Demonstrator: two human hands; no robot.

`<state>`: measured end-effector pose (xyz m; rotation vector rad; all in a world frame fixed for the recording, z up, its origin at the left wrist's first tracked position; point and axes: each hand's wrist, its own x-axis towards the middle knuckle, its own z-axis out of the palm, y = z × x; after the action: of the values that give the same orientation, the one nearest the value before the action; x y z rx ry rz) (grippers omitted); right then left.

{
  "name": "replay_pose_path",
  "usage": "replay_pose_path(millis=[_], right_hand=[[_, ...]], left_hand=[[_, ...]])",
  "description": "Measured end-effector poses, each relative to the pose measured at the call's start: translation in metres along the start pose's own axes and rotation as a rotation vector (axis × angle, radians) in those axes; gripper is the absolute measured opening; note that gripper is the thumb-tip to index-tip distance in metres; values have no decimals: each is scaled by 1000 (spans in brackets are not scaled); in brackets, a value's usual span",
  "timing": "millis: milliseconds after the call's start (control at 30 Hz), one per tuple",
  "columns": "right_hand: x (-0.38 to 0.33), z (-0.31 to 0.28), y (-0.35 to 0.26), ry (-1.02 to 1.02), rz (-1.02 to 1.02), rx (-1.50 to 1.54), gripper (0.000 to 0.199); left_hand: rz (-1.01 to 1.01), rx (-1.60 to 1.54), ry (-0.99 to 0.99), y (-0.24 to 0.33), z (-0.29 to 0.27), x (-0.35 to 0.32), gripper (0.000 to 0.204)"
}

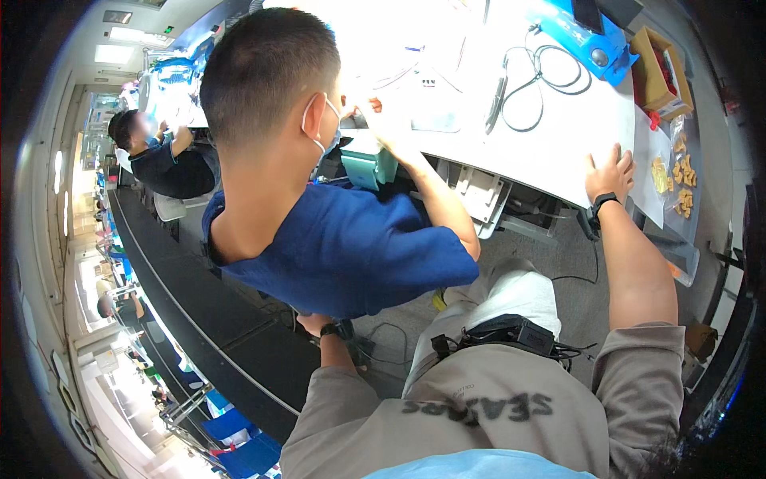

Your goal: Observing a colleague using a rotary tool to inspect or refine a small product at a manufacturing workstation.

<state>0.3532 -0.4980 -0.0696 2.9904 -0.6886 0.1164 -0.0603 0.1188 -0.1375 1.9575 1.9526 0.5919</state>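
My right hand (610, 174) lies palm down on the right edge of the white worktable (554, 136), fingers apart and holding nothing. Around that wrist is a black band. My left hand (311, 322) is low beside the seated co-worker in a blue shirt (343, 247); the shirt covers its fingers, so whether it grips anything is hidden. A dark object (345, 329) shows right by the left wrist. Ahead of my right hand, a dark cable (527, 88) lies coiled on the table with a slim pen-like tool (496, 104).
A blue device (586, 44) and an open cardboard box (664, 76) stand at the far right. Plastic bags of small tan pieces (684, 172) lie beyond my right hand. A teal bin (369, 166) sits under the table edge. Cables (391, 331) trail across the floor.
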Motion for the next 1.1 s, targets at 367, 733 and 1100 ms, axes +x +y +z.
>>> replay_pose_path(millis=[367,733,1100], right_hand=[[0,-5,0,-36,21,-13,81],[0,-2,2,-32,20,-1,81],[0,-2,0,-19,11,18,81]], left_hand=[[-11,10,-17,-11,9,7,50],[-76,86,-58,2,4,1,55],[-108,37,-78,-6,6,6,58]])
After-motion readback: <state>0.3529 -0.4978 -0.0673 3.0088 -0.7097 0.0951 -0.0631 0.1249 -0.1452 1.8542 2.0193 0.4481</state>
